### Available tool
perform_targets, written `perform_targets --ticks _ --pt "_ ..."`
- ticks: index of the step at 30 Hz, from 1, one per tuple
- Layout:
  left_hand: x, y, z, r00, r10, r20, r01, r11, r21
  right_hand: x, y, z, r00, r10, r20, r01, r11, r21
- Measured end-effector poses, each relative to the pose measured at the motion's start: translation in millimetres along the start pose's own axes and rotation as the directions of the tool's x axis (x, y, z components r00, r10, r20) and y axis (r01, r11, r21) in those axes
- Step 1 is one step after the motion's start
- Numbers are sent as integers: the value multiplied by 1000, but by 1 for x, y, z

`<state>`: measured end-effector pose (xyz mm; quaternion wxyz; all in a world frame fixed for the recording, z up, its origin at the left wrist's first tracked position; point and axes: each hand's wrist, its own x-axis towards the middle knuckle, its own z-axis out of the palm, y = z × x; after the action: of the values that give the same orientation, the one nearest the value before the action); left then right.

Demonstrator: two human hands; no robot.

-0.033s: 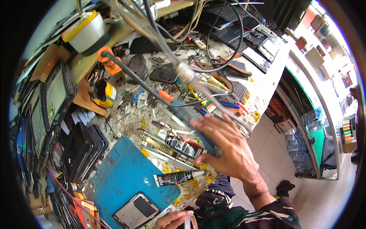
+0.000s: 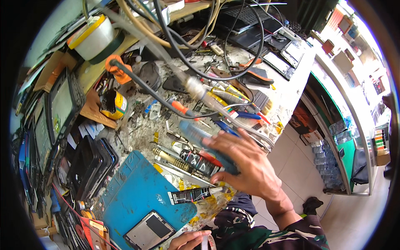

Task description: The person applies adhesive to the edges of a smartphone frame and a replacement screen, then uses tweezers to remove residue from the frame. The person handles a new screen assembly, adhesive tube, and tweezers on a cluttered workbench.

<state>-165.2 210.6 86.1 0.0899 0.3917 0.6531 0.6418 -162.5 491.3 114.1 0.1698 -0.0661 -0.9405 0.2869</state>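
Observation:
My right hand point(image 2: 250, 166) reaches over the workbench, its thumb and fingers around a long blue-grey handled tool point(image 2: 195, 134). Motion smears that tool, and its exact kind is unclear. Beneath and beside it lie a brush with a wrapped tan handle point(image 2: 175, 160), tweezers, a red-handled tool and a black tube. At the lower edge, my left hand point(image 2: 187, 240) is closed on what looks like a roll of tape point(image 2: 211, 241), partly cut off by the frame. Nearby, a phone-sized panel point(image 2: 150, 230) lies on the blue work mat point(image 2: 135, 187).
A soldering iron point(image 2: 177, 106) rests in an orange holder point(image 2: 118, 68). Loose cables point(image 2: 187, 62) and a blurred clear hose hang over the bench. Old phones and tablets point(image 2: 85, 166) are stacked at left. Glue tubes, pliers and a yellow tin point(image 2: 118, 104) stand or lie around.
The far end of the blue-grey tool has swung left and nearer to me. The clear hose and cables above the bench have shifted slightly. My left hand looks the same.

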Motion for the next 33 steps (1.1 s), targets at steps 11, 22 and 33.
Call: perform_targets --ticks 11,22,33 --pt "-4 -5 3 998 3 -66 0 999 49 -1 -7 11 992 -130 -1 130 991 -25" --pt "22 6 -23 926 25 378 -103 976 190 12 -5 13 956 28 -293 -75 986 -151" --pt "4 -12 -9 934 88 346 -8 974 -226 6 -24 29 982 80 -172 -103 986 -129"
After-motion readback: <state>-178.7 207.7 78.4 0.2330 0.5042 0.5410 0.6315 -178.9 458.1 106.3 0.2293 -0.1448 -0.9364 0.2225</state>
